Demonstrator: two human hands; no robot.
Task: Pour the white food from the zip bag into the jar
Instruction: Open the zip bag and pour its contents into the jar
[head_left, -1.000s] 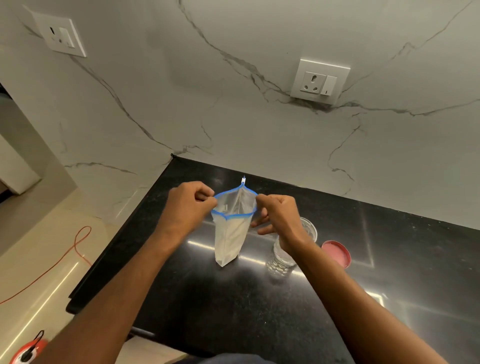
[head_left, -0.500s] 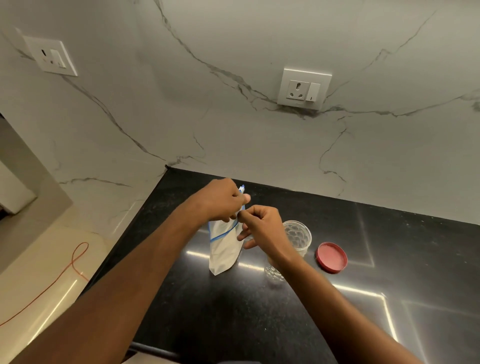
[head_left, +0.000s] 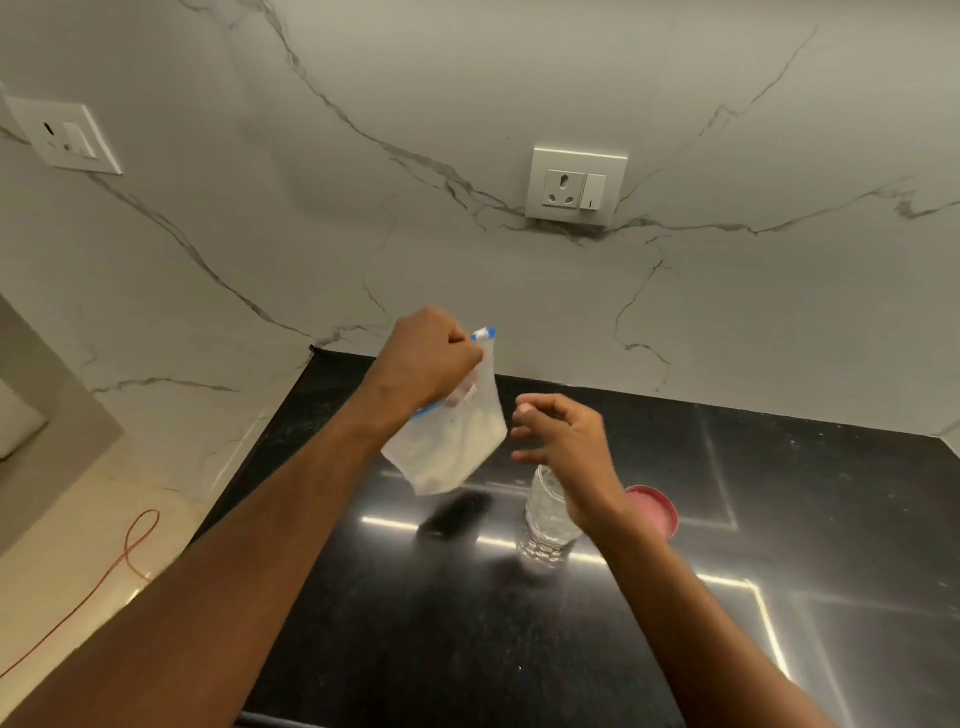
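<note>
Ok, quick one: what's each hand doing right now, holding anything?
Left hand: gripping the top of the zip bag.
Right hand: open, fingers loosely curled, holding nothing, near the jar.

Noted white marble-look wall (head_left: 467, 104) at back and left, crossed by thin grey diagonal veins. Counted two white socket plates on it: socket-and-switch plate (head_left: 575, 187) centre-right, second plate (head_left: 65, 137) far left, seen at an angle. Recorded glossy black countertop (head_left: 467, 649) butted into the wall corner, faintly speckled, with straight bright light strips (head_left: 727, 581) reflected across it. Logged cream polished floor (head_left: 62, 519) lower left, thin orange cable (head_left: 127, 548) looping over it. Grey-beige block (head_left: 47, 431) at left edge, identity unclear.
</note>
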